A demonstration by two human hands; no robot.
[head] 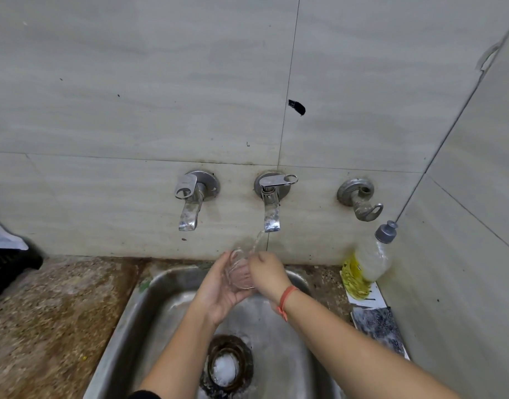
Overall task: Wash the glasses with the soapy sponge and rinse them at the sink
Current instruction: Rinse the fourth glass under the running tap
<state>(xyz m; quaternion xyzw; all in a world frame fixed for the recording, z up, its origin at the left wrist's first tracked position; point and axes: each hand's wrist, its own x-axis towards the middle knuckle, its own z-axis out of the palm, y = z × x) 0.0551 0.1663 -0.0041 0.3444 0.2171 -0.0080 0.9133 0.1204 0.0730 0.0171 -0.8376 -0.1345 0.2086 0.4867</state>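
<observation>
Where the water falls: a clear glass [240,273] is held over the sink [126,312], right under the stream [257,241].
Left hand [221,295]: curled round the glass from below, palm up.
Right hand [266,272]: fingers bent onto the glass's rim and right side.
Middle tap [269,203]: water is being run.
Soap bottle [371,260]: stood on the counter [328,277] at right.

3 taps are on the wall: the left tap [190,197], the middle tap [272,204] and the right tap [361,201]. 1 stream of water [257,241] runs. There are 2 hands, the left hand [218,292] and the right hand [267,272], and 1 glass [240,275]. There is 1 sink [138,326] with 1 drain [227,367], 1 bottle [371,260], 1 crate [5,269] and 1 orange wrist thread [286,300].
</observation>
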